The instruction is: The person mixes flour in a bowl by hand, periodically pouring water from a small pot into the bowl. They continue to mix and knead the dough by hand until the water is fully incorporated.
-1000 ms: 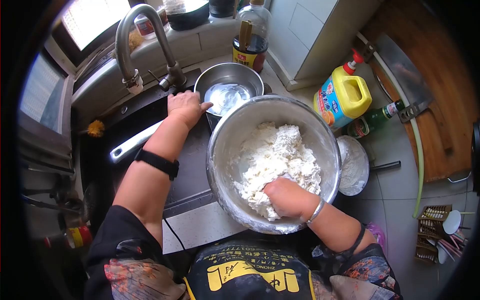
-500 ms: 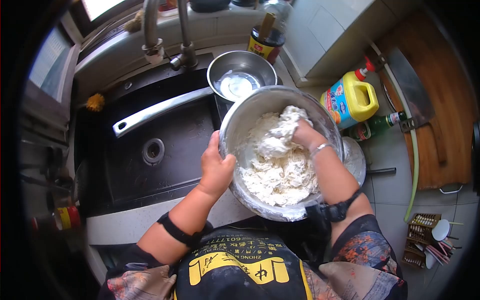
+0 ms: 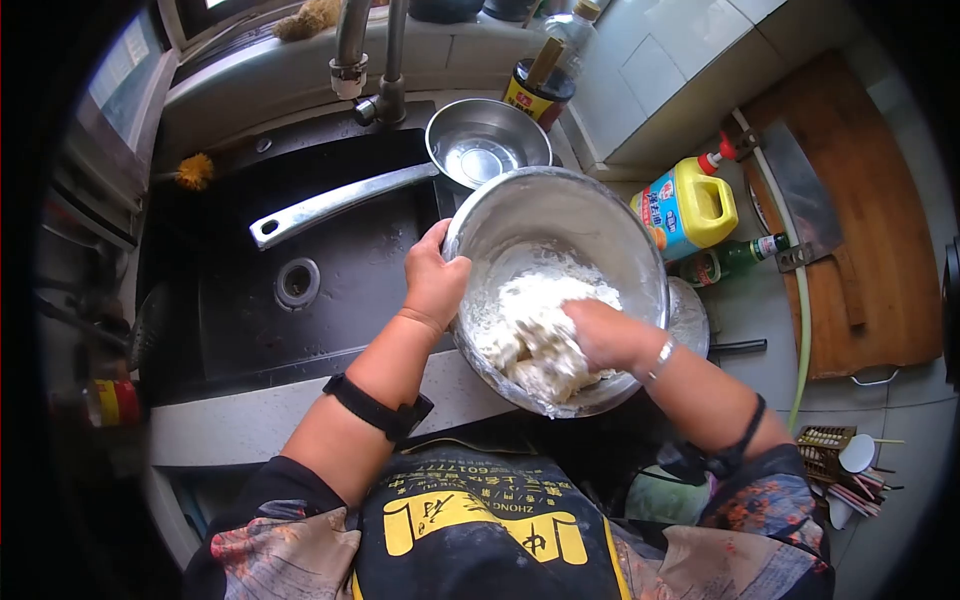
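Observation:
A large metal mixing bowl [image 3: 625, 255] tilts toward me at the counter's front edge. Shaggy, floury dough [image 3: 535, 365] lies in its lower part. My left hand [image 3: 436, 278] grips the bowl's left rim, its thumb on the rim and the other fingers on the outside. Inside the bowl, my right hand [image 3: 600, 335] is pressed into the dough with curled fingers; the fingertips are buried in it and blurred.
Behind the bowl sits a steel saucepan [image 3: 455, 135], its long handle reaching over the dark sink [image 3: 230, 335]. To the right stand a yellow jug [image 3: 700, 205], a green bottle [image 3: 740, 255] and a wooden cutting board [image 3: 890, 290] with a cleaver [image 3: 800, 185].
My right hand has moved down from the bowl's upper right into the dough near the lower middle. The raised clump of dough is now lower and folded over. My left hand still holds the rim.

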Available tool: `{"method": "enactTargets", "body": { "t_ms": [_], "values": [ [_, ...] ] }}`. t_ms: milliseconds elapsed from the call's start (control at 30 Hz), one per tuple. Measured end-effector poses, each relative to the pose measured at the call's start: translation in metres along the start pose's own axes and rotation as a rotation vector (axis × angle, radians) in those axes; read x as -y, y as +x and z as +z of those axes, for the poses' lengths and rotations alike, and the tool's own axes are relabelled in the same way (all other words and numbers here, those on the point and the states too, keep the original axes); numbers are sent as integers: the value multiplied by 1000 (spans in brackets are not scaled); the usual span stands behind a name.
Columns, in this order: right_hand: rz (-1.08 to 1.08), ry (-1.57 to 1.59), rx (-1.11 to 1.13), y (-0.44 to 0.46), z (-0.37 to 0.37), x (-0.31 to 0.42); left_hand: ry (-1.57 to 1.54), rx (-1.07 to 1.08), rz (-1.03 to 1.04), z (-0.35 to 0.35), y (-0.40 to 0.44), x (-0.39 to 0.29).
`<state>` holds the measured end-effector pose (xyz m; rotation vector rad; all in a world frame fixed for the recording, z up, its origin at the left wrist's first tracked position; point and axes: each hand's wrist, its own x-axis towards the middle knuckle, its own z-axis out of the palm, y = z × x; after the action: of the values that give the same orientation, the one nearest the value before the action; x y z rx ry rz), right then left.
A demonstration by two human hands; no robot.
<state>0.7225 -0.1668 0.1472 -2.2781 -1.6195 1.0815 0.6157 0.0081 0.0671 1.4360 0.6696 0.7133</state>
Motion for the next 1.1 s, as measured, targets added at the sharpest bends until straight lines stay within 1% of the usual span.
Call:
{"method": "enactTargets", "body": {
  "t_ms": [33, 67, 133, 200, 233, 267, 300, 333, 400, 433, 533, 567, 667, 700, 733, 767, 833, 933, 967, 1000, 1033, 1067, 1100],
  "values": [
    [25, -33, -25, -16, -4, 8, 17, -7, 13, 1, 0, 1],
    [-3, -94, -44, -27, -4, 10, 37, -16, 26, 2, 1, 3],
    [-50, 39, -102, -24, 20, -4, 56, -11, 29, 0, 1, 2],
    [65, -160, -15, -1, 30, -1, 53, 24, 12, 0, -1, -8],
    [119, -261, 26, 14, 36, 2, 46, 17, 41, 1, 1, -4],
    [142, -262, -120, 29, 44, 4, 39, 10, 68, 3, 2, 2],
    [191, -197, -178, 45, 49, 3, 34, 1, 96, 4, 3, 6],
    [239, -130, -234, 58, 51, 3, 89, 9, 68, 2, 3, 7],
    [181, -205, -299, 73, 45, 4, 194, 29, 18, 0, 2, 1],
    [153, -240, -330, 78, 43, 5, 188, 49, 41, -1, 2, -4],
    [196, -236, -398, 96, 40, -11, 195, 38, 91, 1, 5, 7],
    [241, -212, -446, 104, 41, -20, 222, 52, 71, 0, 6, 3],
    [383, -27, -589, 122, 34, -35, 308, 72, 28, -5, 7, -8],
    [390, 47, -643, 130, 35, -51, 328, 72, 29, -3, 8, -8],
    [358, 145, -694, 141, 37, -69, 351, 71, 34, -2, 11, -8],
    [252, 286, -732, 155, 42, -96, 344, 59, 36, 0, 13, -7],
    [-29, 704, -715, 169, 44, -147, 354, 42, 29, 1, 10, -11],
    [-54, 1455, -531, 89, -2, -92, 337, 13, 54, 2, 11, -5],
    [-90, 1403, -499, 69, -6, -94, 323, 16, 47, 2, 12, -6],
    [-75, 1177, -462, 41, -11, -86, 310, 22, 38, 1, 13, -6],
    [-2, 1316, -390, 15, -12, -66, 311, 23, 27, 1, 13, -8],
    [68, 927, -398, -5, -8, -64, 287, 21, 32, 3, 13, -7],
    [-17, 401, -253, -23, -9, -54, 267, 16, 36, 3, 14, -5]
  ]
}}
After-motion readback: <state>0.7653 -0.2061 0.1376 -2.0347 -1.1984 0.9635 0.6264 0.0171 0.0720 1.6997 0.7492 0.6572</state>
